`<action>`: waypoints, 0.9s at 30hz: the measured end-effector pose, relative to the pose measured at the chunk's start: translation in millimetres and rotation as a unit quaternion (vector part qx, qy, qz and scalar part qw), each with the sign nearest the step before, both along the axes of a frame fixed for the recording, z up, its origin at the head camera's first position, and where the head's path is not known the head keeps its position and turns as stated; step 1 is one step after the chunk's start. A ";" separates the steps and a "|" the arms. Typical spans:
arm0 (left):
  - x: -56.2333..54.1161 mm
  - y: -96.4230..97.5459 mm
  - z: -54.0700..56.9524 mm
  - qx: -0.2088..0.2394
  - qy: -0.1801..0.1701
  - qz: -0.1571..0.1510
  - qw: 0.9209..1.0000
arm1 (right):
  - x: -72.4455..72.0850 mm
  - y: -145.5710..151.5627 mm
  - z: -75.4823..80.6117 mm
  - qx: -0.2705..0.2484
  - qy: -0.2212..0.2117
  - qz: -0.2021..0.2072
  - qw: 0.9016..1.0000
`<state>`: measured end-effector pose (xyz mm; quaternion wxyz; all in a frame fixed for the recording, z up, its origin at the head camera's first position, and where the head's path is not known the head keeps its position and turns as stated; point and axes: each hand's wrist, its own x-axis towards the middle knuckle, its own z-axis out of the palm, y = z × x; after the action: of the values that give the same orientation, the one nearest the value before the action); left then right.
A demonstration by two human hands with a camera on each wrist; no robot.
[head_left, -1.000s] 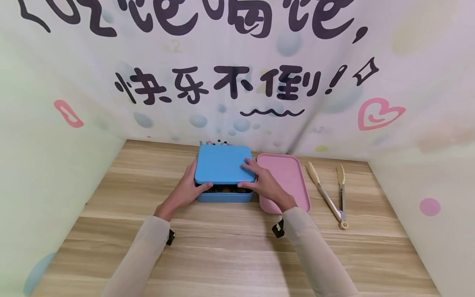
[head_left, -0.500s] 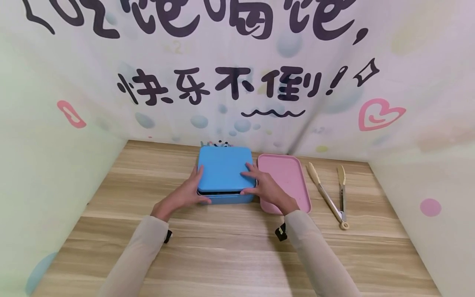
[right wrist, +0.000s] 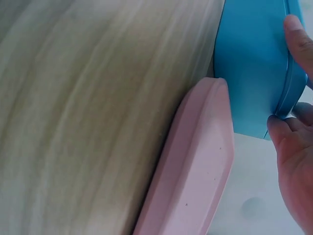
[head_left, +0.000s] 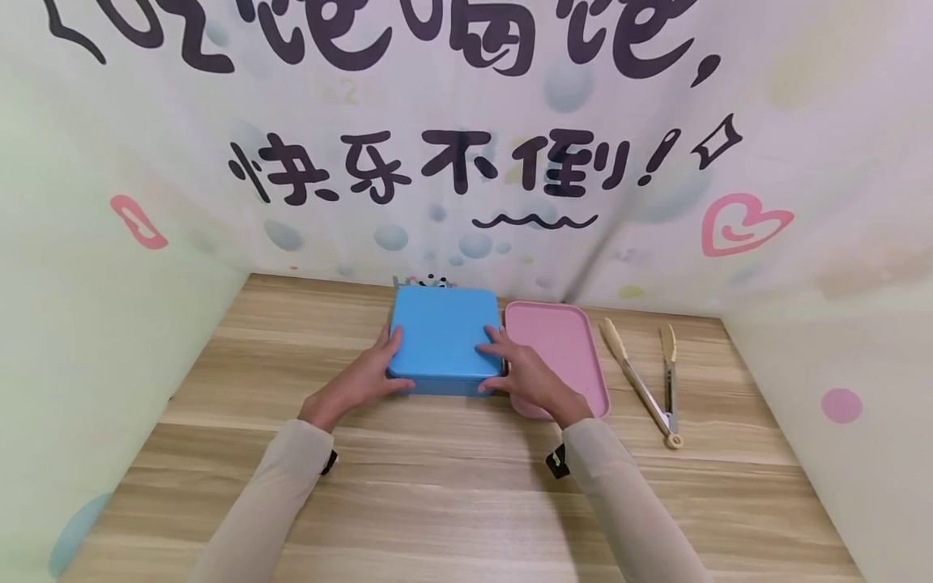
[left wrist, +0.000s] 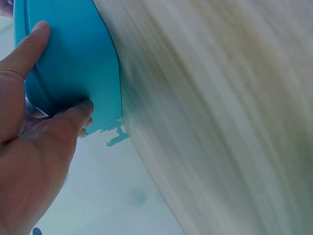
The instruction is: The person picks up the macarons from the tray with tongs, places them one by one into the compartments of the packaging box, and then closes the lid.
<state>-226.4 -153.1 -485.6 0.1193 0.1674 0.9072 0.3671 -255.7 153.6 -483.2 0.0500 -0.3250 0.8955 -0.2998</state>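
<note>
A blue lunch box (head_left: 448,387) stands at the back of the table, its flat blue lid (head_left: 446,324) level on top. My left hand (head_left: 364,376) holds the lid's left front corner, thumb along the front and fingers at the side. On the opposite corner, my right hand (head_left: 535,376) grips with its thumb at the front and fingertips over the top edge. In the left wrist view the thumb and a finger (left wrist: 78,111) touch the box wall (left wrist: 80,58) and lid rim. The right wrist view has fingertips against the lid edge (right wrist: 288,90). The contents are hidden.
A pink tray (head_left: 561,344) lies just right of the box, close against it. Farther right, spread tongs (head_left: 646,397) with beige tips rest on the wooden table (head_left: 452,486). A printed cloth wall (head_left: 437,243) rises right behind the box.
The lid's front edge has come down, and the dark gap above the box front has closed. My left thumb has moved lower along the front; the right hand has shifted slightly down.
</note>
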 end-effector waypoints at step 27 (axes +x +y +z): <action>-17.4 -3.4 17.6 0.040 0.004 0.001 0.999 | -37.3 -1.5 26.5 0.081 -0.036 -0.102 0.991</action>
<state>-243.8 -156.5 -468.1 0.1087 0.1726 0.8923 0.4027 -293.1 152.1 -456.7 0.0779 -0.2156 0.9430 -0.2413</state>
